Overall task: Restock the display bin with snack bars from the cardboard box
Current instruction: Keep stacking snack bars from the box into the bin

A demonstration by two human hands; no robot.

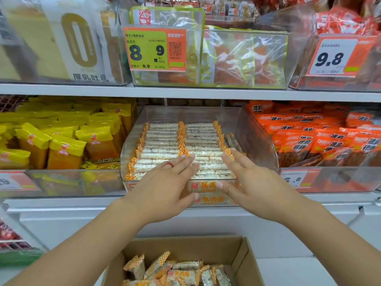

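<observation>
A: Where do the snack bars [181, 149] sit?

B: In two tidy rows inside the clear display bin [255, 141], with loose ones below it in the cardboard box [243, 256]

A: And the hands?

B: The left hand [165, 182] and right hand [249, 180] lie flat over the bin's front rows, fingers straight, gripping nothing

A: The risk?

B: Pressing unevenly could likely tip bars over the bin's low front lip, or skew the rows; a few bars by the bin's right wall already stand crooked
</observation>
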